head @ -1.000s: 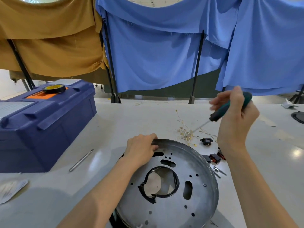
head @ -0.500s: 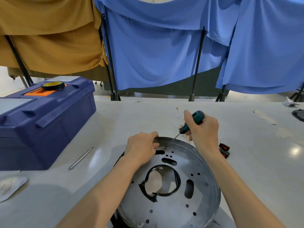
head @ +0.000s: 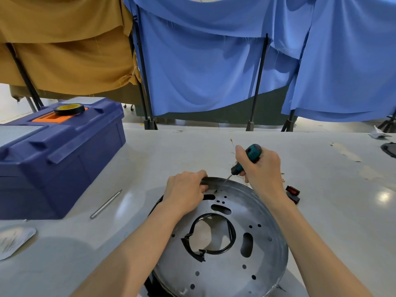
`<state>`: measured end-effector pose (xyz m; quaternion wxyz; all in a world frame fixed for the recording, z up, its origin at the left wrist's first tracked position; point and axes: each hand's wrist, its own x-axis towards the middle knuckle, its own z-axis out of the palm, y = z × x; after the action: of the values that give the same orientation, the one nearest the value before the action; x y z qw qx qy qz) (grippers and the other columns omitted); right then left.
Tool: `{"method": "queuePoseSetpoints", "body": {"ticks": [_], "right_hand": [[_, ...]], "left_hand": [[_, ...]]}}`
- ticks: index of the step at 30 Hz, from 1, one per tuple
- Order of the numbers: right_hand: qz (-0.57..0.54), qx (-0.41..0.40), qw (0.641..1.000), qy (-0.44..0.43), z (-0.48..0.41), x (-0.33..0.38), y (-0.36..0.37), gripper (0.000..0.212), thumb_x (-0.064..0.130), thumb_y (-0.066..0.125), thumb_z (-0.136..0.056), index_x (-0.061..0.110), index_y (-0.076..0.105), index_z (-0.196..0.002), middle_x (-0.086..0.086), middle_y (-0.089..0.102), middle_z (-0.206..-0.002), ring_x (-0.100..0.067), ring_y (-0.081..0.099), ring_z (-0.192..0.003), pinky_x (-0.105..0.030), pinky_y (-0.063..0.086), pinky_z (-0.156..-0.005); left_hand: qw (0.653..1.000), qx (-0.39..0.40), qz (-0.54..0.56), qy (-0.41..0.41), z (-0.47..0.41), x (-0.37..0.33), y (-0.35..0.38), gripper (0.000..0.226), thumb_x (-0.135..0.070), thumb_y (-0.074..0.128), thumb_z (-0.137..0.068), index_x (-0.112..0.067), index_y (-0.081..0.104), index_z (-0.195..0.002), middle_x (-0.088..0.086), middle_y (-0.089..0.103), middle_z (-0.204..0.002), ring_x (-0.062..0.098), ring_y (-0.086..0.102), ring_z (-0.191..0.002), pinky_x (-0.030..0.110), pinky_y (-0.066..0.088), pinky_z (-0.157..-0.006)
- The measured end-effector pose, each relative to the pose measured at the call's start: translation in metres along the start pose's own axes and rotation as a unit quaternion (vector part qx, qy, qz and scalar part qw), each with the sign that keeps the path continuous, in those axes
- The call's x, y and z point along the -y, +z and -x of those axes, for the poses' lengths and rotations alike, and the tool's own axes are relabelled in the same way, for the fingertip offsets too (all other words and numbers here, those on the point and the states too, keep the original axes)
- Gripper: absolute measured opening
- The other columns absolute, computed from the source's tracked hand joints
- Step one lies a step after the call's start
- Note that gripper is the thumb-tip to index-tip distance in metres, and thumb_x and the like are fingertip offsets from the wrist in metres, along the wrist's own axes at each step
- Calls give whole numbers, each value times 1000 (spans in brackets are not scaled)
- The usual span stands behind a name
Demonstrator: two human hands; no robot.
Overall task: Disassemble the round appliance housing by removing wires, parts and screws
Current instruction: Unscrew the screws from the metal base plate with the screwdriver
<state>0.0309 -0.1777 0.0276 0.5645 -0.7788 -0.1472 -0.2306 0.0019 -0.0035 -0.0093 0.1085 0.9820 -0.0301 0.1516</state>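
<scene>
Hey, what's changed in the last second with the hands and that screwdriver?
The right hand, holding the teal-handled screwdriver, swung down and to the left; its tip now sits just inside the far rim of the round grey metal housing, beside the left hand. The left hand kept its hold on that rim. The blue plastic toolbox and thin metal rod stayed put.

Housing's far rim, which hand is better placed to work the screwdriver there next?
Right. The right hand grips the screwdriver, its tip down at the far rim of the housing; the left hand holds that rim, steadying it.
</scene>
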Motion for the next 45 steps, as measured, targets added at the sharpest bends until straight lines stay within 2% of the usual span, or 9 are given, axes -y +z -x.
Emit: {"method": "queuePoseSetpoints", "body": {"ticks": [3,6,12,15,19,23,32,39,45], "right_hand": [[24,67,997,-16,-1,7,0,39,37,59,-91,5,58,-69,-1,63,-55,-16,54,-48,-30,48,-51],[58,122,991,-11,-4,13,1,41,46,53,-93,11,55,-71,0,62,-57,-9,51,-51,-22,45,-51],[118,138,983,6,-15,15,9,37,52,43,-94,17,43,-79,1,38,-86,-24,44,-88,-39,43,-79],[139,166,976,34,-16,12,10,41,56,37,-93,16,45,-96,-2,37,-98,-27,43,-100,-44,42,-93],[27,111,993,9,-17,20,15,40,49,58,-89,24,43,-116,0,50,-106,-15,54,-93,-22,46,-78],[-13,43,997,-66,-18,31,23,35,26,79,-78,22,52,-99,4,59,-82,-9,55,-73,-13,46,-64],[16,58,991,-122,-15,28,22,30,2,62,-88,24,58,-108,17,58,-83,1,57,-83,-6,45,-74],[-16,54,995,-86,-9,35,28,37,31,79,-74,27,59,-105,4,57,-103,-8,57,-91,-19,49,-76],[-32,64,995,-66,-9,39,28,33,-5,61,-85,19,66,-109,8,65,-92,-11,63,-88,-29,55,-82]], "left_hand": [[998,7,55,-4,0,-3,-5,35,-34,45,-99,-36,47,-134,-7,64,-121,20,56,-112,35,41,-82],[969,20,247,15,-1,-15,-16,45,-27,53,-96,-33,43,-140,-11,58,-128,12,48,-122,35,41,-99],[877,11,481,17,-11,-40,-31,31,-15,56,-96,-15,56,-127,5,73,-101,17,68,-98,40,52,-93],[877,-10,481,6,-12,-42,-26,22,-13,48,-100,-12,60,-118,8,73,-93,12,70,-88,40,55,-88],[885,-31,464,-2,-13,-40,-22,16,-16,46,-100,-10,60,-105,6,72,-88,13,69,-83,44,55,-82],[869,-47,493,-26,-10,-32,-20,13,-20,51,-98,-8,50,-99,8,72,-81,21,69,-80,48,55,-80],[847,-42,530,-21,-8,-32,-19,11,-23,47,-100,-13,51,-104,7,72,-76,26,70,-77,50,56,-79],[868,-58,493,-14,-6,-31,-16,15,-17,43,-101,-24,56,-103,-5,71,-73,18,70,-76,48,57,-78],[859,-74,506,-31,-6,-30,-16,15,-24,60,-93,-17,47,-88,-2,71,-67,14,69,-65,43,58,-68]]}}
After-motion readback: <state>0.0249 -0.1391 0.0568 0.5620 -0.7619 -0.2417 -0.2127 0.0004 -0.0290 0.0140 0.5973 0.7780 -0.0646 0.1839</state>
